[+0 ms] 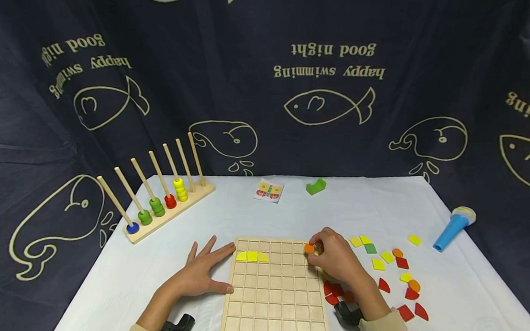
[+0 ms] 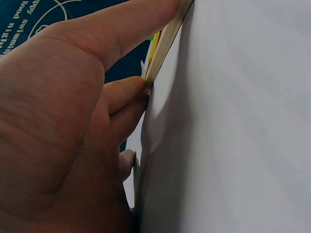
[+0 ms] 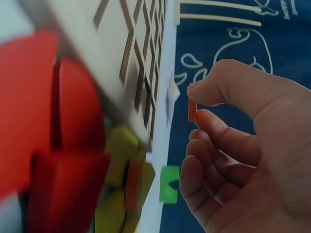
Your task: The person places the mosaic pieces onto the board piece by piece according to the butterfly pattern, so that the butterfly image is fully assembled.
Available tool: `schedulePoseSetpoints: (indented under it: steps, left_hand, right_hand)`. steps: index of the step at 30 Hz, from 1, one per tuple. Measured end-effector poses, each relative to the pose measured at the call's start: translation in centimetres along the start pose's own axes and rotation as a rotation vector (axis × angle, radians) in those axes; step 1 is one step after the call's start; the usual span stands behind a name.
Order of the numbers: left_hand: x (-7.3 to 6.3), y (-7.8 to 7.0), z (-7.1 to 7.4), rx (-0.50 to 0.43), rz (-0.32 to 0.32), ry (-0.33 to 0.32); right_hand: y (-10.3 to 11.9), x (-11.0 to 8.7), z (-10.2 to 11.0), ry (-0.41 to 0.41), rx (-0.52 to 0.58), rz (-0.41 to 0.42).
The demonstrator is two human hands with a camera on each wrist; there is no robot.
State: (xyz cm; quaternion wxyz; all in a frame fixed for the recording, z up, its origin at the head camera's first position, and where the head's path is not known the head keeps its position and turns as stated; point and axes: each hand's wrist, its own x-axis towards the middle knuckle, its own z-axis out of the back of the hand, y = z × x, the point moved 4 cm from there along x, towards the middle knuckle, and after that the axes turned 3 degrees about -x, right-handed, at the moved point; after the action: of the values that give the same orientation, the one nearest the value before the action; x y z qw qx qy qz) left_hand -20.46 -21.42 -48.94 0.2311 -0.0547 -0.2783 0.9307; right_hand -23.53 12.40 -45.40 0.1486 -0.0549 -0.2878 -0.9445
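Red tiles (image 3: 24,116) lie nearest to the right wrist camera, large and blurred, at 9 o'clock of its picture. At about 7 o'clock this view also shows yellow tiles (image 3: 119,145) beside the board; in the head view they are mostly hidden by the right hand (image 1: 335,256).

Of the two hands, the right one pinches an orange disc (image 1: 309,249) between thumb and forefinger. The head view gives its round face, over the wooden grid board (image 1: 262,310) at 1 o'clock; the right wrist view gives only its thin edge, held apart from the board. The left hand (image 1: 201,273), at 9 o'clock, has its fingers spread; the left wrist view shows more closely how they touch the board's side.

Only the head view shows the three yellow pieces (image 1: 252,256) in one row, the blue toy microphone (image 1: 450,230) at 2 o'clock and the ringed peg rack (image 1: 173,212) at 10 o'clock on the white surface (image 1: 224,204).
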Motion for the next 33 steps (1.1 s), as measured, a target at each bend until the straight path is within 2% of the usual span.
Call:
schedulePoseSetpoints:
  steps: [18,26,33]
  left_hand:
    - [0.0,0.1,0.0,-0.002,-0.001,0.004]
    - [0.0,0.1,0.0,0.010,-0.003,0.005]
    - [0.0,0.1,-0.1,0.012,0.009,0.005]
  right_hand:
    - [4.1,1.1,-2.9,0.079,-0.036,0.128]
    - [5.0,1.6,-4.2,0.123,-0.065,0.184]
    - [5.4,1.6,-4.6,0.129,-0.079,0.207]
